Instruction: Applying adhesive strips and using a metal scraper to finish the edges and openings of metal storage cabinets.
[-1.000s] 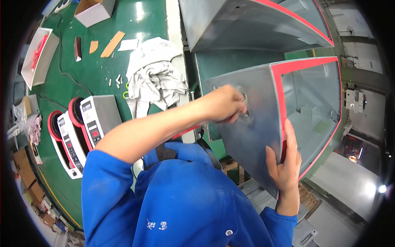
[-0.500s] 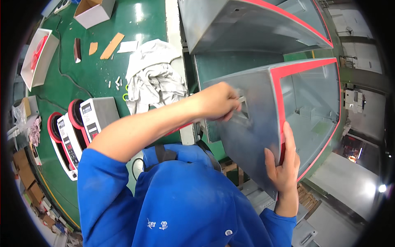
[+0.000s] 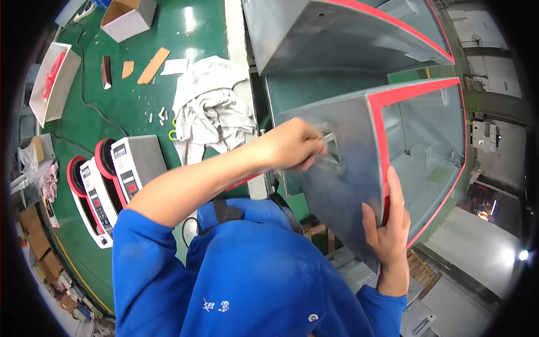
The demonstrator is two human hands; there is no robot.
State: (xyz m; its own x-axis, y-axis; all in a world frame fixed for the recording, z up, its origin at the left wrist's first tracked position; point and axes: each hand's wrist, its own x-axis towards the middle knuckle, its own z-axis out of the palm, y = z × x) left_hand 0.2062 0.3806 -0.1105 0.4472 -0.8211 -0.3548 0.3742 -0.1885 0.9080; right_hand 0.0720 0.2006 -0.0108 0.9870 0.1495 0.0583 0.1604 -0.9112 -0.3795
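A grey metal box [image 3: 348, 185] stands tilted in front of me, its open front framed by red tape [image 3: 379, 132]. In its side face is a rectangular cutout [image 3: 332, 149] with pale, scuffed metal around it. Beside that cutout my left hand [image 3: 297, 145] is closed in a pinch, knuckles up; whatever lies between the fingertips is hidden. My right hand [image 3: 390, 230] grips the box's taped front edge, thumb on the side face and fingers along the rim.
A second red-taped grey box [image 3: 337, 39] stands beyond. On the green surface to the left lie a crumpled white cloth [image 3: 210, 106], cardboard scraps [image 3: 152, 66], white cartons [image 3: 135, 19] and white devices with red-rimmed round parts [image 3: 140, 163]. A dark cable [image 3: 84, 95] trails there.
My left hand has shifted slightly left and down beside the cutout, still pinched. My right hand keeps its place on the box edge. The view has moved a little.
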